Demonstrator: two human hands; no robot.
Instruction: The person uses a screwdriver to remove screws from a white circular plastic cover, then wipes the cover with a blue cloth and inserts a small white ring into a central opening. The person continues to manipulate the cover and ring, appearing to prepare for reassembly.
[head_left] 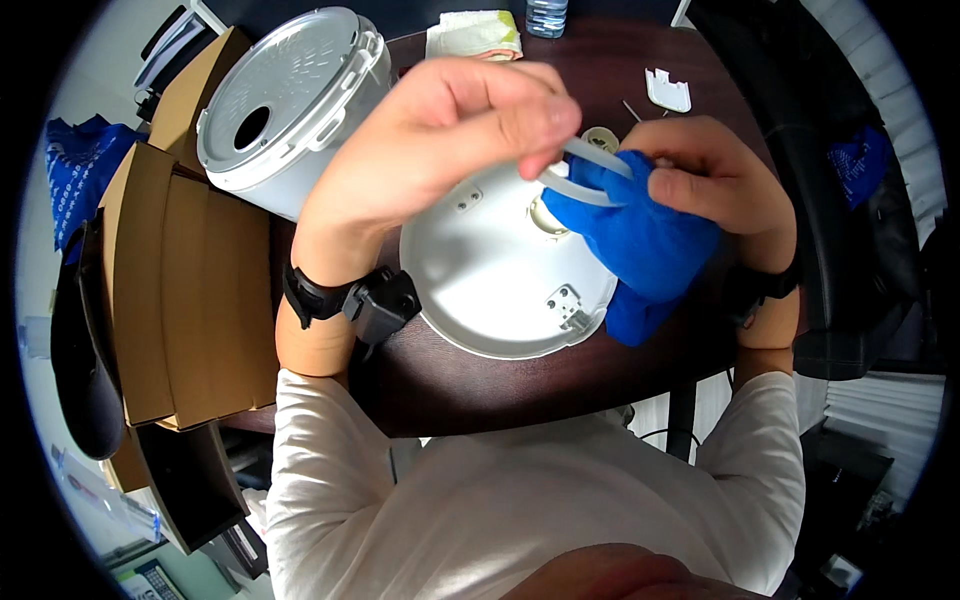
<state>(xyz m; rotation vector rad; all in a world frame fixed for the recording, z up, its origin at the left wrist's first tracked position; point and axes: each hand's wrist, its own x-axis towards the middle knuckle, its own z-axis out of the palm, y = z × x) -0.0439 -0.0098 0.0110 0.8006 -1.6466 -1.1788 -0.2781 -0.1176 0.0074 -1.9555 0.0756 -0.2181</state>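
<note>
Between my two hands is a whitish, flexible ring [598, 158] that looks like a sealing ring. My left hand [480, 125] pinches one end of it. Wrapped around the other end is a blue cloth [650, 250], gripped in my right hand [705, 175]; the cloth hangs down over the right side of a round white lid [470, 300]. That lid lies on the table below my hands, with small metal-fitted brackets near its rim and a round fitting [548, 218] near its middle, partly covered by the cloth.
A whitish bucket-like container [290, 110] with a dark round hole stands at the far left, beside cardboard boxes [200, 290]. Toward the back of the dark table [400, 375] are a folded towel [475, 35], a bottle [547, 17] and a small white plastic part [668, 90].
</note>
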